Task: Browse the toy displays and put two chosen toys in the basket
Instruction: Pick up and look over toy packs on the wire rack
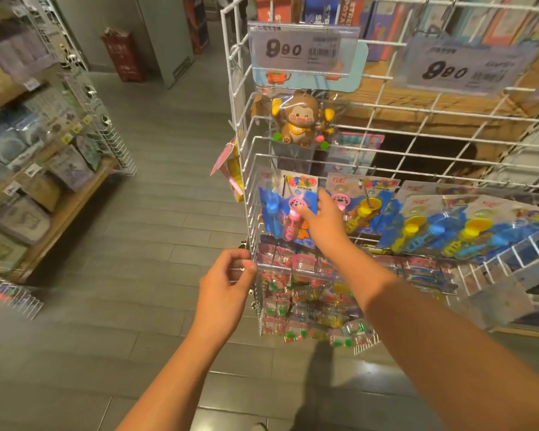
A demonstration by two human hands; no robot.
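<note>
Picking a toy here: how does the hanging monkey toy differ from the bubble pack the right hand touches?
The monkey toy is a brown figure in a clear bag, hanging higher; the bubble pack is a flat blue card holding a pink wand. The right hand touches only the bubble pack. Both hang on the white wire rack.

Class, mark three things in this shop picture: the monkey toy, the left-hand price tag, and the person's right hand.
monkey toy [300, 119]: head view, on its face.
left-hand price tag [296, 48]: head view, on the printed numbers.
right hand [322, 217]: head view, on the back of the hand, at the bubble-wand packs.
</note>
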